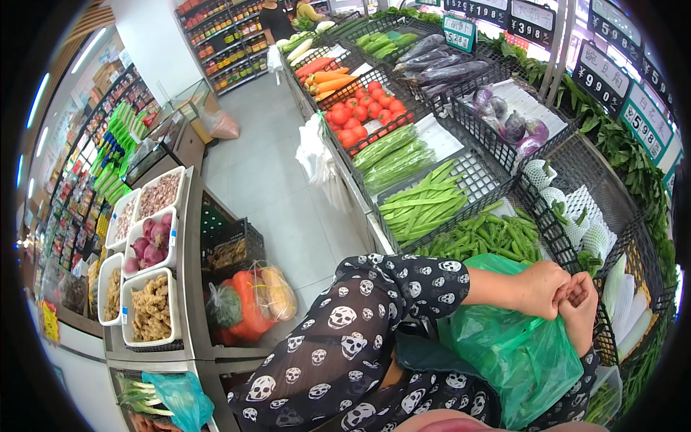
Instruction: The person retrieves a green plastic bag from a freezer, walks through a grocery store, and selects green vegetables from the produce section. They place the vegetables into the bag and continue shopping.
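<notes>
My left hand (540,290) and my right hand (577,310) meet with curled fingers at the gathered top of a green plastic bag (513,351). Both grip the bag's film, and it hangs below them against my body. Greenish contents show dimly through the plastic, too blurred to name. Just beyond the bag lie loose pea pods (494,235) in a black crate. Flat green beans (426,202) fill the neighbouring crate. Right of my hands, pale long vegetables (629,308) in foam netting rest in another crate.
Crates of wrapped green vegetables (397,154), tomatoes (367,113), carrots (329,81) and eggplants (437,65) extend along the stand. White plastic bags (318,156) hang at its edge. Across the aisle, tubs hold red onions (152,243) and ginger (151,308). A person (274,21) stands at the back.
</notes>
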`<state>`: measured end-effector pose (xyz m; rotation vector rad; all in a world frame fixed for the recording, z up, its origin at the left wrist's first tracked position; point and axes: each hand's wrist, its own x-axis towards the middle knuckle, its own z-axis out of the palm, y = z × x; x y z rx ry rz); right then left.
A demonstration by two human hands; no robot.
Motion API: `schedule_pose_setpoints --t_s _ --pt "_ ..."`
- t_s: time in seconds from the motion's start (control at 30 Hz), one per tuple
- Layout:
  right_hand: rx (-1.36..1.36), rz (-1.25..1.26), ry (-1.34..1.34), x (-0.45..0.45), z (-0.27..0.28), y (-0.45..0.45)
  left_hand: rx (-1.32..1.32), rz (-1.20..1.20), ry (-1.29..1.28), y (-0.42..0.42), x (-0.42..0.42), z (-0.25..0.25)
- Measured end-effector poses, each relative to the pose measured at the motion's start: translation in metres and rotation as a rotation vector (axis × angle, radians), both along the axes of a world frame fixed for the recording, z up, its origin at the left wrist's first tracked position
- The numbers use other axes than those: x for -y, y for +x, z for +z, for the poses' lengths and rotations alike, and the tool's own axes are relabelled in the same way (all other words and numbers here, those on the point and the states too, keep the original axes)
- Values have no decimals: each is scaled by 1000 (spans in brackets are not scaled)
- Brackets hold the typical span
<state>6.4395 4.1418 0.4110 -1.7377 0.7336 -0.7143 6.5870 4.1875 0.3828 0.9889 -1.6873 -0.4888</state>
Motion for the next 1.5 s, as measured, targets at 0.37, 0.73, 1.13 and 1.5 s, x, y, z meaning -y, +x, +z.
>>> schedule_pose_setpoints --t_s 0.37,0.73,1.13,1.5 --pt "162 36 342 7 -7 -8 -75 -95 80 2 1 -2" --pt "-148 -40 -33 -6 12 -3 293 5 -79 0 5 2" --pt "-66 -2 -132 -8 14 4 249 -133 16 15 -3 19" --pt "10 -34 101 5 -4 -5 196 -62 381 11 -6 30"
